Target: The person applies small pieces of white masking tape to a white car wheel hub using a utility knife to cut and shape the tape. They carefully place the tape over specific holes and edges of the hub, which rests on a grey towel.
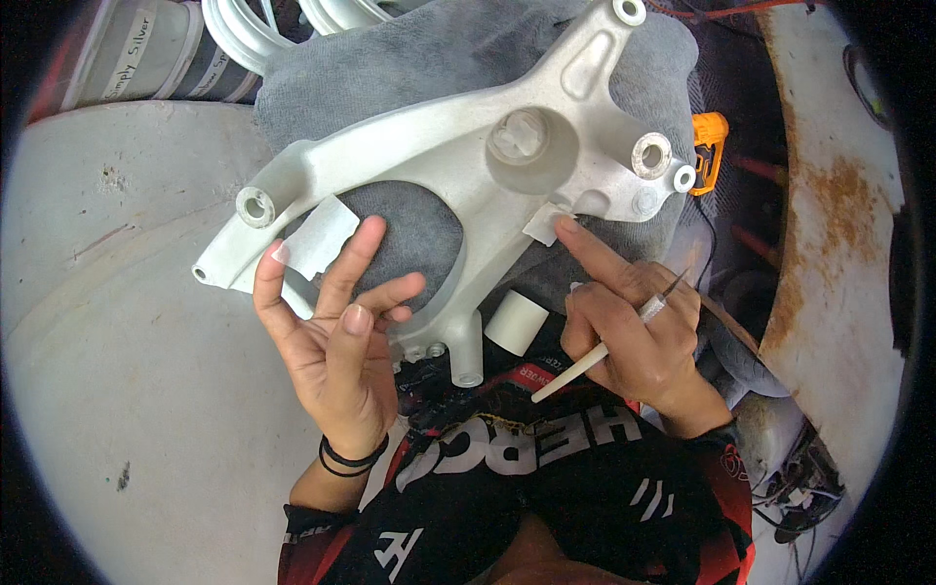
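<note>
A silver-white cast metal part (pixel 424 139), with tubular bosses and a large oval opening, lies across a grey towel (pixel 351 95). My left hand (pixel 336 344) is palm up with fingers spread. A piece of white tape (pixel 322 232) clings at two of its fingertips, over the edge of the opening. My right hand (pixel 636 322) grips a craft knife (pixel 585 358), blade pointing up and away. Its index finger touches a smaller tape piece (pixel 542 223) on the casting's edge. White material (pixel 521 135) covers the bottom of the round recess.
A roll of white tape (pixel 516 322) sits beside the casting, near my shirt. Labelled tubs (pixel 139 51) and silver rims (pixel 245 29) stand at the far left. An orange-and-black tool (pixel 708 150) lies right of the towel, near a rust-stained panel (pixel 826 205) and cables (pixel 812 475).
</note>
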Action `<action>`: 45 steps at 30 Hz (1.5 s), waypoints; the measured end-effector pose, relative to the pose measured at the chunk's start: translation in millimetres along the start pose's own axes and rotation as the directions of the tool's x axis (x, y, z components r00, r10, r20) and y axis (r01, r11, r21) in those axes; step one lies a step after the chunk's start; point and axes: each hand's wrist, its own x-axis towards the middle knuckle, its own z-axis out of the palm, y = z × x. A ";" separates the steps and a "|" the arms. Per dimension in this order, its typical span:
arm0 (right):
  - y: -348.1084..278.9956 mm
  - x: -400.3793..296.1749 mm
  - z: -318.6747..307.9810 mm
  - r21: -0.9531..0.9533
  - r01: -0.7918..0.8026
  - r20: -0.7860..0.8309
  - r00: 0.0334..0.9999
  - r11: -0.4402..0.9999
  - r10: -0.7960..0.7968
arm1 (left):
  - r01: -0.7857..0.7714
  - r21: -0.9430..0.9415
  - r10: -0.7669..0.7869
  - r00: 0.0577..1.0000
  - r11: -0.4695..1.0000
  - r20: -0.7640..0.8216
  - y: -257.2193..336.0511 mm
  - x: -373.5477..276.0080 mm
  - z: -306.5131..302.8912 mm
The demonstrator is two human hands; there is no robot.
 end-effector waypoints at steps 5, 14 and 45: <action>-3.6 5.4 -2.6 -0.004 -0.004 -0.011 1.000 1.000 0.004 | -0.032 0.028 0.032 0.999 0.999 -0.015 -4.2 2.6 -3.2; -6.5 11.8 -7.5 -0.012 -0.032 0.031 0.999 0.999 0.032 | -0.064 0.077 0.064 0.998 0.995 0.009 -10.4 5.3 -13.0; -19.9 4.7 -13.2 -0.031 -0.163 0.072 0.984 0.986 0.165 | -0.203 0.090 0.198 0.979 0.975 0.057 -13.7 -3.8 -16.0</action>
